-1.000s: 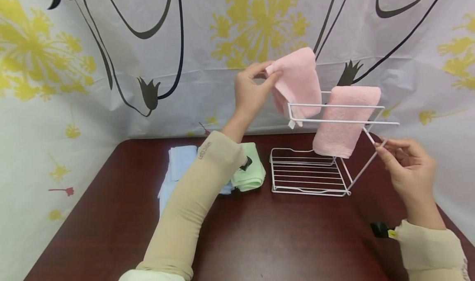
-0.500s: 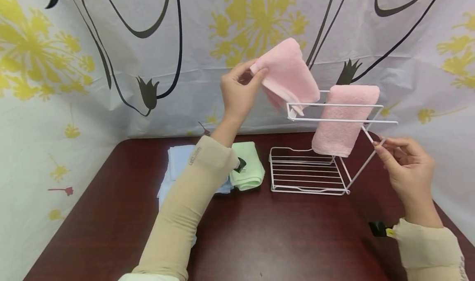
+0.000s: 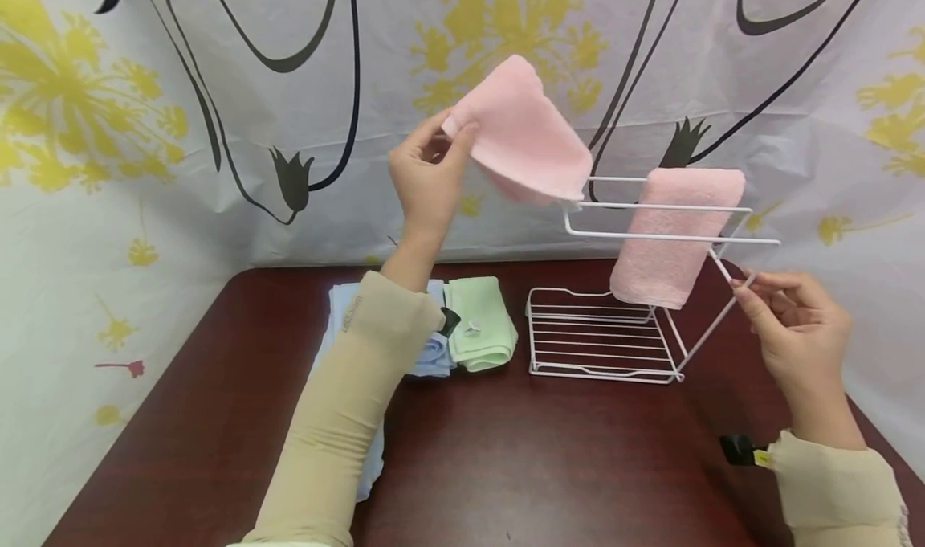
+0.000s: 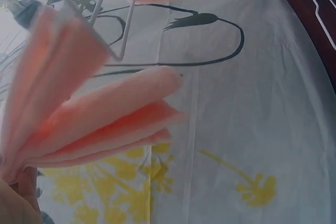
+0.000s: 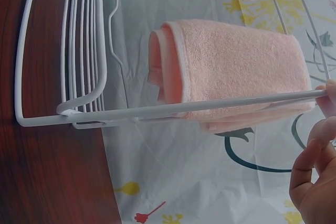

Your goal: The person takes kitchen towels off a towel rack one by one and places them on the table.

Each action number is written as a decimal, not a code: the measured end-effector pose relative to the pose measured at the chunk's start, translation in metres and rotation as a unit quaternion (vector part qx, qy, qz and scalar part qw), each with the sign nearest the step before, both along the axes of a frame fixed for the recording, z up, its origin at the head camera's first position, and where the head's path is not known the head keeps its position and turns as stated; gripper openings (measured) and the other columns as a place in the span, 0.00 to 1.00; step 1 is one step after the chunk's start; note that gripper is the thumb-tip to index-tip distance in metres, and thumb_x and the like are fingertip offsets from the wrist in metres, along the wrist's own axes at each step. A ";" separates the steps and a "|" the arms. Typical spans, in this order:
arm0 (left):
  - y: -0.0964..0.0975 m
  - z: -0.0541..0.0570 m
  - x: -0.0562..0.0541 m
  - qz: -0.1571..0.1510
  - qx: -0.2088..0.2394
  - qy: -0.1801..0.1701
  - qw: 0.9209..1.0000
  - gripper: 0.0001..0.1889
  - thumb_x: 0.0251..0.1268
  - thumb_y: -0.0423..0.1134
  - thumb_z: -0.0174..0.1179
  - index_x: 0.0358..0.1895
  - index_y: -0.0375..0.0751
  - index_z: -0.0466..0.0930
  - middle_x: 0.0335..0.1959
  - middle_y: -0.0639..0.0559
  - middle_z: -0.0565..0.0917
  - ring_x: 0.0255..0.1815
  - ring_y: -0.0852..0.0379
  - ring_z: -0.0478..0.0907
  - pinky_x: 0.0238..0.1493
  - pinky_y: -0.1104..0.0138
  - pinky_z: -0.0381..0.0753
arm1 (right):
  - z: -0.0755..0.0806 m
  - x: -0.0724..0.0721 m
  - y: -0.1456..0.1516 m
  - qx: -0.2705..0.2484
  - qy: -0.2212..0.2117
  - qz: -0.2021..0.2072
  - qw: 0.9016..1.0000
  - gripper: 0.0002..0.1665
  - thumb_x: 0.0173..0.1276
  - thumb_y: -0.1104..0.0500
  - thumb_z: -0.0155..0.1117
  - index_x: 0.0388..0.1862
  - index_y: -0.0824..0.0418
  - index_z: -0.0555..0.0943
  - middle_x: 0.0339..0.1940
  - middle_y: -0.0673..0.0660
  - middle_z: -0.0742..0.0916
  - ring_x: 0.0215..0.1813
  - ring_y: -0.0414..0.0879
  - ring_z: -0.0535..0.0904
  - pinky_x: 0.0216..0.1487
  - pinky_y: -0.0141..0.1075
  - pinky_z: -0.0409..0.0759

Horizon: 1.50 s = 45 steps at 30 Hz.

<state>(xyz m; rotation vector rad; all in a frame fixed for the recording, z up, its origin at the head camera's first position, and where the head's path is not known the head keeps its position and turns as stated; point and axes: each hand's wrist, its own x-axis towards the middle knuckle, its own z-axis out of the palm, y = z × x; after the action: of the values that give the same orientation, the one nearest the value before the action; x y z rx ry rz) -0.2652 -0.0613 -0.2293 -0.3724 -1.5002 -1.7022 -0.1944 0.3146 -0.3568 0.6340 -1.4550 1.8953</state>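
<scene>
Fingers [image 3: 422,133] and thumb of the left hand [image 3: 428,181] are clamped on one edge of a pink towel [image 3: 520,133], which is held up in the air at the left end of the rack's upper bars; its lower right corner overlaps the bar end in the head view, and whether the two touch cannot be told. In the left wrist view its folds fan apart. Fingertips and thumb of the right hand [image 3: 798,330] pinch the bent side post of the white wire rack [image 3: 672,236]. Between the hands, a second pink towel [image 3: 665,250] hangs folded over the upper bars, towards their right end. Below it, the rack's slatted bottom shelf [image 3: 600,348] rests on the dark red-brown bench [image 3: 549,467]. Left of that shelf lies a folded green cloth [image 3: 482,322], just beside blue cloth [image 3: 432,358] partly hidden by the beige left sleeve [image 3: 332,418]. A beige right sleeve [image 3: 834,483] has a black piece [image 3: 737,451] at its cuff. Behind everything hangs a pale sheet [image 3: 246,89] printed with yellow blooms and dark, curling stems.
</scene>
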 end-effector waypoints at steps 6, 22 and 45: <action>-0.022 -0.003 0.004 0.006 -0.006 0.011 1.000 0.14 0.58 0.32 0.71 0.47 0.28 0.86 0.37 0.38 0.87 0.28 0.65 0.81 0.31 0.74 0.79 | 0.002 0.000 -0.001 0.001 -0.009 -0.006 1.000 0.12 0.57 0.87 0.56 0.41 0.85 0.78 0.34 0.58 0.91 0.34 0.43 0.88 0.20 0.24 0.69; -0.067 -0.020 0.039 0.000 -0.106 0.024 0.994 0.12 0.57 0.28 0.70 0.43 0.26 0.86 0.34 0.50 0.89 0.27 0.64 0.80 0.32 0.73 0.82 | 0.002 0.003 0.000 0.007 -0.025 -0.024 0.999 0.11 0.58 0.85 0.58 0.41 0.84 0.78 0.35 0.57 0.91 0.35 0.41 0.88 0.20 0.23 0.69; -0.102 -0.048 0.116 0.006 -0.185 -0.048 0.982 0.12 0.53 0.25 0.72 0.42 0.31 0.88 0.32 0.64 0.85 0.31 0.61 0.81 0.35 0.72 0.85 | 0.000 0.003 -0.001 0.011 -0.027 -0.021 0.999 0.10 0.58 0.85 0.58 0.41 0.84 0.77 0.38 0.58 0.90 0.37 0.42 0.89 0.19 0.24 0.67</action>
<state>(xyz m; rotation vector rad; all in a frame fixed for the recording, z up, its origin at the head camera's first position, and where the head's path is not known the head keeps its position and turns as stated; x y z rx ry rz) -0.1488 -0.1629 -0.2773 -0.4773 -1.8912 -1.4448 -0.1912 0.3137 -0.3566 0.5621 -1.5146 1.8799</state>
